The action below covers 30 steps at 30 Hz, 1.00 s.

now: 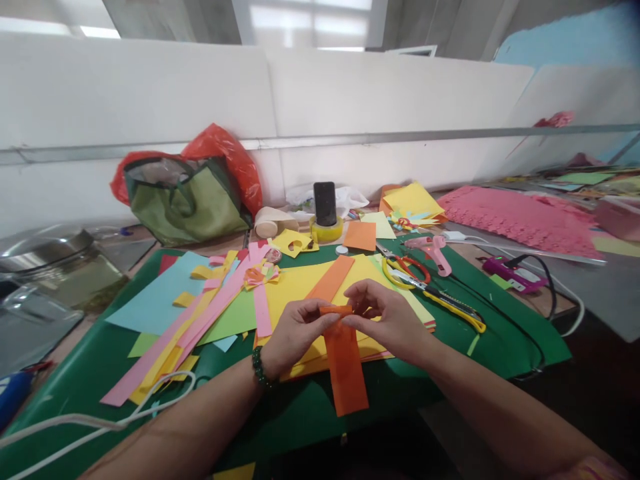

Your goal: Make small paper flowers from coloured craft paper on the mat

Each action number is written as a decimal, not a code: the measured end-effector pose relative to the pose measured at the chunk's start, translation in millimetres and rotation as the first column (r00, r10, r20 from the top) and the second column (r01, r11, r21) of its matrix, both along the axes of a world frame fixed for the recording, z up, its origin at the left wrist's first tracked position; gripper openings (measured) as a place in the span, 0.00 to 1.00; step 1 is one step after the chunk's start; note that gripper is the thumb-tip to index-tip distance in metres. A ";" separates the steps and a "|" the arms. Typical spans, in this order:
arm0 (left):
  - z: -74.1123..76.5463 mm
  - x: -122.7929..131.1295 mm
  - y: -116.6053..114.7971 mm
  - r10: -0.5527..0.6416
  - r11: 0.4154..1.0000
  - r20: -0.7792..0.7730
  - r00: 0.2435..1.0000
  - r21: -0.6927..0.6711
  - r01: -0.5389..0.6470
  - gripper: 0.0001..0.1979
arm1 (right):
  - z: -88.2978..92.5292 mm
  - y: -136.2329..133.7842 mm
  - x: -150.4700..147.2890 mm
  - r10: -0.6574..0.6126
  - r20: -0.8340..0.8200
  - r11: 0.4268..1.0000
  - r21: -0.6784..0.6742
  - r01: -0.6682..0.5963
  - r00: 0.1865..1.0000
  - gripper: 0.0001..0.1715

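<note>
An orange paper strip (347, 373) hangs down toward me, its upper end folded over between my hands. My left hand (300, 333) pinches the left side of that fold with thumb and fingers. On the right side, my right hand (387, 320) pinches the same fold, fingers curled. Beneath both hands lies a stack of yellow paper sheets (295, 280). Another orange strip (333, 277) rests on the stack just beyond my fingers. Left of the stack are long pink paper strips (220, 300) and a small layered paper flower (263, 275).
Scissors (405, 273), a yellow utility knife (455, 307) and a pink glue gun (430, 253) lie right on the green mat (520, 340). A phone (325, 203) stands on a yellow tape roll (327, 230). White cables (100, 423) cross the left front; a green bag (190, 200) stands behind.
</note>
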State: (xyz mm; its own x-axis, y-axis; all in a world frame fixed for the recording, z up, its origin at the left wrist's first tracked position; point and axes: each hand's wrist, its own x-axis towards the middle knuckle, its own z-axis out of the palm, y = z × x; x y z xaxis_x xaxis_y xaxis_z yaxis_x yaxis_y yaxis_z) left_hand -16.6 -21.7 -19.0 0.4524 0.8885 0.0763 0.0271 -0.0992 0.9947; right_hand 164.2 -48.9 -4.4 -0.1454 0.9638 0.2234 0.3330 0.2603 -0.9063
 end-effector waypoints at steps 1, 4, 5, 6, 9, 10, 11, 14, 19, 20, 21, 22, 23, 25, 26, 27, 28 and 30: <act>-0.1 0.2 -0.1 0.003 1.000 0.005 1.000 -0.002 -0.003 0.17 | -0.7 0.1 0.1 -0.003 0.007 1.000 0.017 0.002 1.000 0.13; -0.8 1.0 -0.5 0.006 1.000 0.038 0.999 -0.006 -0.006 0.17 | -0.6 0.4 0.2 -0.005 0.008 1.000 0.002 0.005 1.000 0.12; -1.2 1.3 -0.7 0.001 1.000 0.047 0.999 -0.003 0.000 0.16 | 0.0 0.4 0.3 -0.007 0.006 1.000 -0.011 0.007 1.000 0.13; -1.6 1.6 -0.8 -0.005 1.000 0.053 0.999 0.000 0.005 0.16 | 0.7 0.4 0.5 -0.008 0.006 1.000 -0.022 0.009 1.000 0.13; -3.0 2.0 -1.2 -0.007 1.000 0.040 0.999 -0.003 0.007 0.16 | 2.0 -0.1 1.2 -0.003 0.013 0.999 -0.036 0.003 1.000 0.13; -3.4 2.1 -1.3 -0.001 1.000 0.034 0.999 -0.003 0.001 0.16 | 2.0 -0.4 1.5 -0.003 0.017 0.999 -0.034 0.004 1.000 0.13; -3.7 2.1 -1.5 0.006 1.000 0.028 1.000 0.000 -0.006 0.16 | 1.9 -0.7 1.7 -0.004 0.022 1.000 -0.029 0.004 1.000 0.13; -4.2 2.0 -1.8 0.025 0.999 0.013 1.000 0.028 -0.025 0.16 | 1.0 -1.4 2.3 0.003 0.040 1.000 -0.015 -0.002 0.999 0.12; -5.0 1.8 -1.8 0.010 0.999 0.016 1.000 0.053 -0.011 0.16 | 1.9 -2.3 3.9 0.014 0.088 1.000 0.022 -0.016 0.996 0.08; -5.2 1.7 -1.8 0.008 0.998 0.017 1.000 0.060 -0.009 0.16 | 2.5 -2.5 4.1 0.019 0.098 0.999 0.026 -0.021 0.995 0.08; -5.4 1.6 -1.8 0.010 0.998 0.015 1.000 0.067 -0.011 0.16 | 3.2 -2.7 4.3 0.023 0.107 0.999 0.025 -0.026 0.994 0.09; -5.5 1.4 -1.9 0.015 0.997 0.011 1.000 0.075 -0.016 0.16 | 3.7 -2.8 4.4 0.027 0.112 0.999 0.021 -0.030 0.993 0.09; -5.4 1.2 -2.0 0.019 0.996 0.005 1.000 0.083 -0.020 0.16 | 4.1 -3.0 4.4 0.030 0.114 0.999 0.015 -0.032 0.993 0.09; -4.7 0.6 -2.3 0.023 0.995 -0.005 1.000 0.101 -0.022 0.15 | 4.3 -3.3 4.3 0.031 0.112 0.999 0.004 -0.032 0.993 0.09; -4.1 0.4 -2.5 0.024 0.993 -0.012 1.000 0.113 -0.022 0.15 | 4.1 -3.4 4.3 0.033 0.113 0.999 0.000 -0.033 0.993 0.09; -3.4 0.1 -2.6 0.026 0.991 -0.023 0.999 0.128 -0.022 0.15 | 3.8 -3.6 4.4 0.035 0.114 0.999 -0.002 -0.035 0.993 0.09; -2.8 -0.1 -2.7 0.029 0.989 -0.035 0.999 0.145 -0.024 0.15 | 3.5 -3.9 4.4 0.036 0.115 0.999 -0.002 -0.036 0.993 0.09; -1.6 -0.5 -2.7 0.032 0.985 -0.052 0.998 0.174 -0.022 0.16 | 3.4 -4.5 4.3 0.039 0.117 0.999 0.000 -0.039 0.992 0.08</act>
State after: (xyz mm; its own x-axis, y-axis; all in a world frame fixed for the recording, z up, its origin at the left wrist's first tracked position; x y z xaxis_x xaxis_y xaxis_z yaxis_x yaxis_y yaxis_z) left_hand -17.1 -24.4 -20.6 0.4361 0.8761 0.2056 0.0860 -0.2680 0.9596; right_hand 168.5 -53.5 -1.0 -0.2081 0.9564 0.2047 0.4264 0.2771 -0.8611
